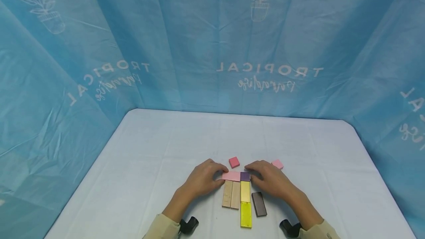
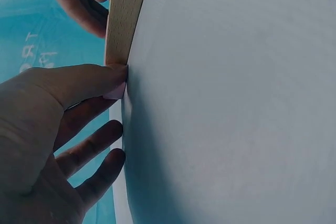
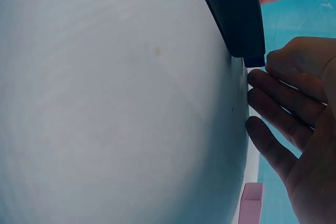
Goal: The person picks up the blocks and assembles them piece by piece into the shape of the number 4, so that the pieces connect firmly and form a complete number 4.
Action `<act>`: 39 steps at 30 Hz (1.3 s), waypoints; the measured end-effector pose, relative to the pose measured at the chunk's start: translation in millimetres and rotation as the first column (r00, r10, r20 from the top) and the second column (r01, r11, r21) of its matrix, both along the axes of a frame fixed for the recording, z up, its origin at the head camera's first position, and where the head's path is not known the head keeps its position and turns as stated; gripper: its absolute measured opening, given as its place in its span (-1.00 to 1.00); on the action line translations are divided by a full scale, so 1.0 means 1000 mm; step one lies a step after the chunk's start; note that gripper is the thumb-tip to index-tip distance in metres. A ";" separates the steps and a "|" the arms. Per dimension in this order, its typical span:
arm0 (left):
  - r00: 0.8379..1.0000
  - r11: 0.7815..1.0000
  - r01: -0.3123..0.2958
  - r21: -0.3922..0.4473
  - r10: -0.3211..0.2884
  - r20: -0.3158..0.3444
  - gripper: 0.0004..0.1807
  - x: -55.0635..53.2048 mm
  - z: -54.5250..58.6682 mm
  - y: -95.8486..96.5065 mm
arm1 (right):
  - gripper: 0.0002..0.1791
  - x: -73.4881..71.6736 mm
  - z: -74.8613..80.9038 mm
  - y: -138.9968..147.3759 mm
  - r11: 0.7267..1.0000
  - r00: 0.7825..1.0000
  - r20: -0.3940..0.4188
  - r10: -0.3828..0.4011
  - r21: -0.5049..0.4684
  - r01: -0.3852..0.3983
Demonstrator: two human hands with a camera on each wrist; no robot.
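Observation:
My left hand has its thumb and index finger at the two long sides of a pink block, pinching its left end. In the left wrist view the thumb covers most of that block, beside a plain wooden block. A purple block lies against the pink one's right end. Around its right side is my right hand, thumb and index finger apart. The right wrist view shows that hand's fingers loosely extended, thumb tip close beside the purple block. Below run a pale yellow block and a bright yellow block.
Two plain wooden blocks lie side by side under the pink one. A dark brown block lies right of the yellow column. Beyond the hands are a red block and a small pink block. Blue curtains surround the white table.

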State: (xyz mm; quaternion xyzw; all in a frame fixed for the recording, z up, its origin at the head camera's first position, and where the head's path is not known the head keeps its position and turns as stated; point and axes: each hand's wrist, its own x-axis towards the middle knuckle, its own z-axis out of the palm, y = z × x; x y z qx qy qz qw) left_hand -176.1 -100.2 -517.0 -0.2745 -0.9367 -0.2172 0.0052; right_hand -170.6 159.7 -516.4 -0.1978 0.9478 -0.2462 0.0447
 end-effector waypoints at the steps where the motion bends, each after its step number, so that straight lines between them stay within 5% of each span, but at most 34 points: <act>1: 1.000 1.000 0.000 -0.001 0.000 0.003 -0.69 0.000 0.000 0.000 | -0.63 0.000 0.000 0.000 1.000 1.000 0.003 0.001 -0.003 -0.001; 30: 1.000 1.000 -0.014 -0.006 0.014 0.012 -0.66 0.000 0.000 0.001 | -0.61 0.008 0.004 0.003 0.999 1.000 0.020 -0.010 -0.030 0.011; 39: 1.000 1.000 -0.005 0.004 0.005 0.007 -0.67 0.000 -0.001 0.001 | -0.59 0.008 0.002 0.005 0.998 0.999 0.016 0.039 -0.052 -0.038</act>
